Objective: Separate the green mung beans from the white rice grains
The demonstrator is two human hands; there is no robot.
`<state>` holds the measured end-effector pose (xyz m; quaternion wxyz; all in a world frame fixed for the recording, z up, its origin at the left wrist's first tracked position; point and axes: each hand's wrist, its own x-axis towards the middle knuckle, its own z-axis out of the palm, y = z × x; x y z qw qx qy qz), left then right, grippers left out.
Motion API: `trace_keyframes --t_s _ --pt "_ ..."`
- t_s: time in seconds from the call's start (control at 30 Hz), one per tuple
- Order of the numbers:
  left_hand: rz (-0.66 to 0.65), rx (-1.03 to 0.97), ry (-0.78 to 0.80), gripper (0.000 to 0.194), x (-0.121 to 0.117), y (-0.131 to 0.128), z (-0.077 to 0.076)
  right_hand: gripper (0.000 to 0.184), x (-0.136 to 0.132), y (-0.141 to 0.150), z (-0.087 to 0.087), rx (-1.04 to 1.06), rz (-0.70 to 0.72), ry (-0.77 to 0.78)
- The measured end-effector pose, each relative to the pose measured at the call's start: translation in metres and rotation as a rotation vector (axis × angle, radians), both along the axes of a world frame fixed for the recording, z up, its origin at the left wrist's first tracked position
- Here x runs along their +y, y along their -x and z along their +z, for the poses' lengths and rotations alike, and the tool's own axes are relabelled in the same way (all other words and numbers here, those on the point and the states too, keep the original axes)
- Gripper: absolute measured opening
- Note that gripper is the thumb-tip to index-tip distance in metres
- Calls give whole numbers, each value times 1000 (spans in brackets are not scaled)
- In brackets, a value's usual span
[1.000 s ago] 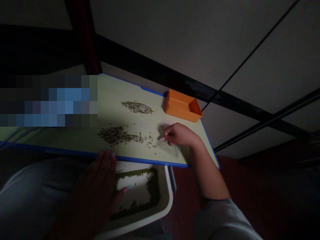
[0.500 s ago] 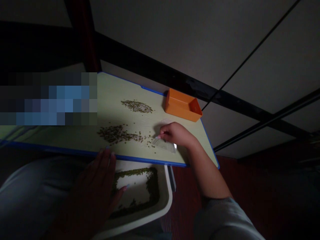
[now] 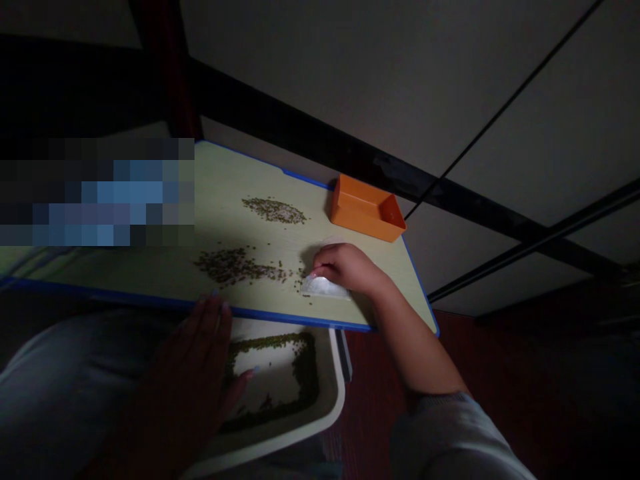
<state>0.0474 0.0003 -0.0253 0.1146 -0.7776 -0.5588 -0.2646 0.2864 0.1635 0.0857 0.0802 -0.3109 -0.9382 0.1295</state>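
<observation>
My right hand (image 3: 345, 265) pinches a clear half-round protractor (image 3: 325, 287) close to the tabletop. A bright glare covers the protractor's face. Just left of it, small dark seeds or beans (image 3: 227, 267) lie in a loose pile that trails toward the protractor. My left hand (image 3: 195, 373) is in shadow with its fingers stretched out, the fingertips at the table's near edge and the thumb over a white tub (image 3: 336, 407). Greenish grains (image 3: 307, 380) line the sides of the tub's floor, leaving a pale patch in the middle.
The pale table (image 3: 220, 173) has a blue rim. A second pile of grains (image 3: 275, 211) lies farther back. An orange box (image 3: 367, 210) stands at the far right corner, near a panelled wall (image 3: 320, 73). A blurred-out patch (image 3: 100, 193) hides the left side.
The protractor has tilted in my right hand and now catches a bright glare; the hand has shifted slightly left. My left hand and the piles look the same.
</observation>
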Motion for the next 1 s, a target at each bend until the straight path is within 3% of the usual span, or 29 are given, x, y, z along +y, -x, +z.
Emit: trace_keyframes --t_s 0.2,0.37,0.63,1.0 --pt "-22 31 -40 79 -1 -1 3 20 -7 1 6 -4 20 89" --pt "28 -76 44 77 -4 -7 8 23 -12 3 10 -34 26 168" --pt "4 -23 3 80 -1 -2 3 23 -16 6 11 -64 62 227" --pt "36 -103 68 77 -3 -8 10 27 -16 4 10 -40 103 396"
